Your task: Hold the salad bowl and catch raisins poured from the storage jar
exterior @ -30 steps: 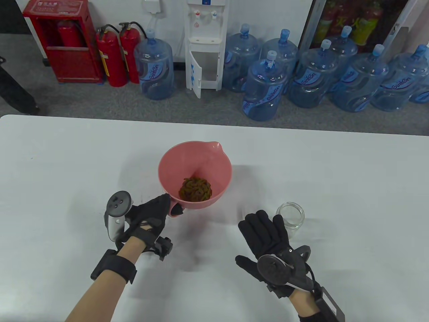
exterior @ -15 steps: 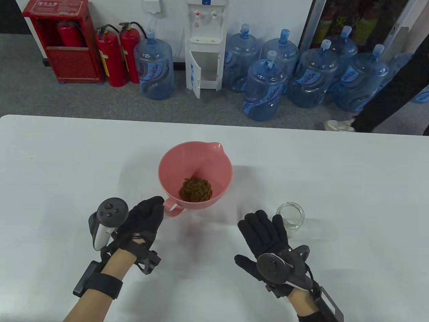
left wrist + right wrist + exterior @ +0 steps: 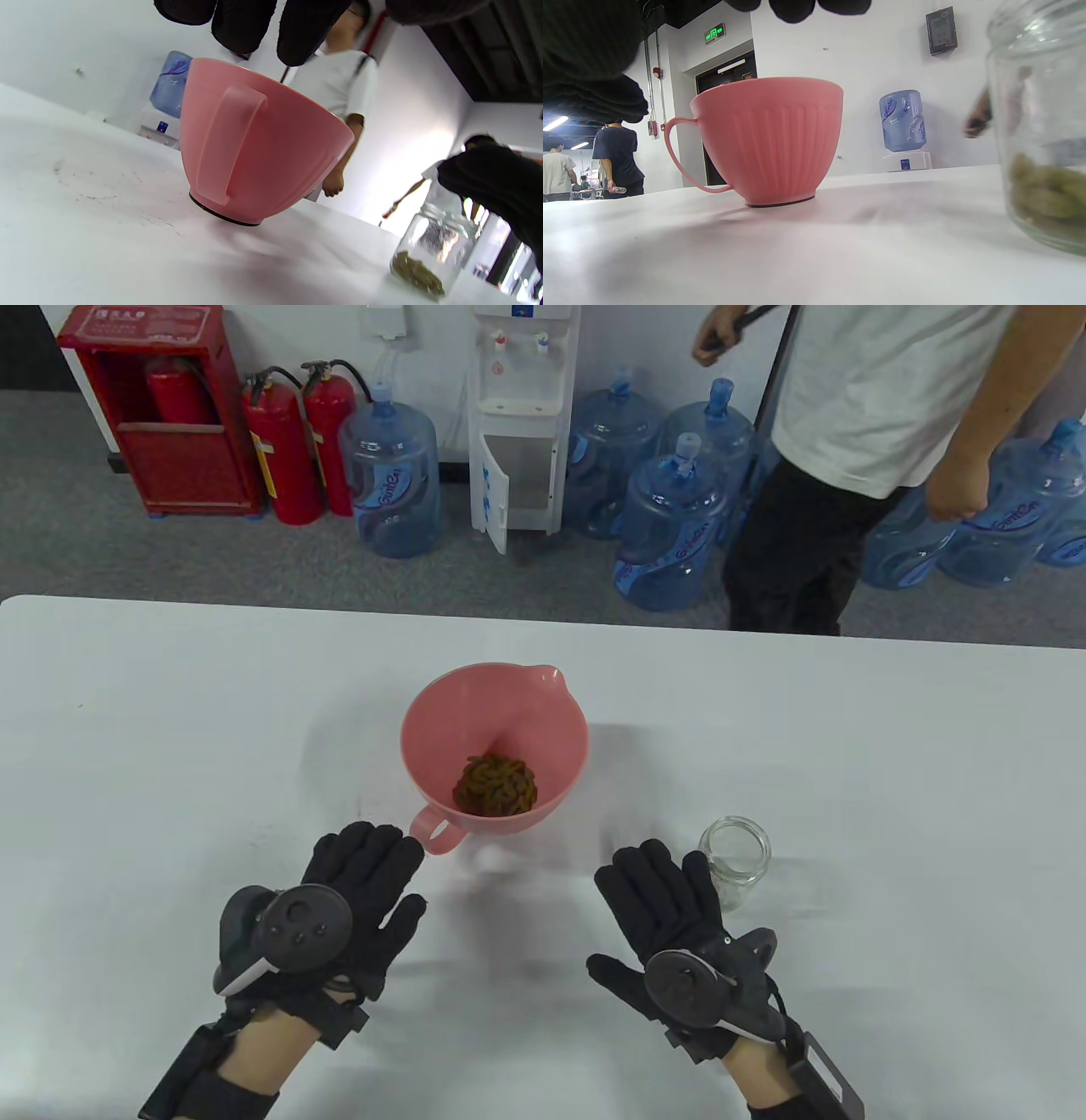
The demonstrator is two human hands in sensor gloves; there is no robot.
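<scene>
A pink salad bowl (image 3: 543,725) with a spout and a handle (image 3: 433,831) stands upright on the white table (image 3: 170,712). A heap of brownish raisins (image 3: 495,785) lies in its bottom. The bowl also shows in the left wrist view (image 3: 271,144) and the right wrist view (image 3: 772,140). A clear glass storage jar (image 3: 735,861) stands upright to the bowl's right, with a few raisins left in it (image 3: 418,275). My left hand (image 3: 361,882) lies flat and open just short of the handle, holding nothing. My right hand (image 3: 657,891) lies flat and open beside the jar, holding nothing.
A person in a white shirt (image 3: 865,432) stands behind the table's far right edge. Water bottles (image 3: 670,526), a dispenser (image 3: 517,415) and fire extinguishers (image 3: 288,441) stand on the floor beyond the table.
My left hand let go of the bowl's handle, drew back toward me and turned palm down. A person walked in behind the table. The right hand, bowl and jar stayed put.
</scene>
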